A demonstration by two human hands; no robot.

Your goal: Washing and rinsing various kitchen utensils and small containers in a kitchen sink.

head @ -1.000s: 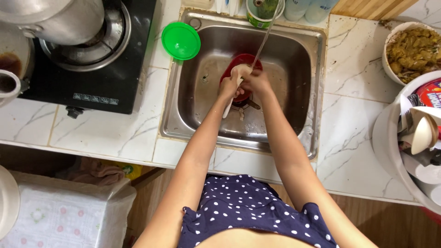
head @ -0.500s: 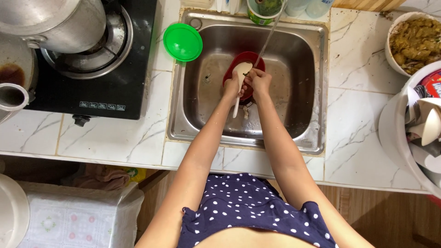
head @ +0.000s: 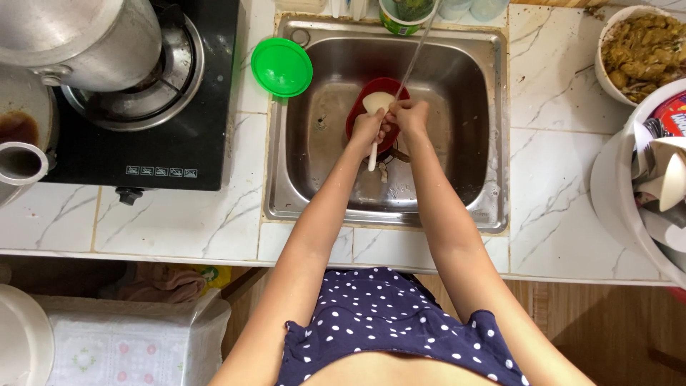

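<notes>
Over the rectangular stainless-steel sink (head: 471,107), both hands meet under a thin stream of tap water (head: 418,50) that falls from the top edge of the view. The left hand (head: 368,132) is closed around the handle of a pale cream plastic rice paddle (head: 374,114), whose rounded blade points up and away from the body while the thin handle end sticks down below the fist. The right hand (head: 409,114) is pressed against the paddle just beside the blade, fingers curled on it as if rubbing; whether it truly grips or only touches cannot be told. Directly beneath the hands a round dark-red plastic bowl (head: 361,96) sits on the sink floor, and small food scraps (head: 384,171) lie near the drain. On the marble counter by the sink's left rim rests a round bright-green plastic lid (head: 281,67), and further left a large steel pot (head: 78,36) stands on a black glass gas stove (head: 179,143). At the far right a white bowl of yellowish cooked food (head: 636,50) sits well apart from the sink. The wet paddle looks slippery, so it could slide from the fingers and knock the red bowl; the stream hitting the curved blade could spray water onto the counter and towards the green lid; and the loose scraps could wash into the drain and clog it.
</notes>
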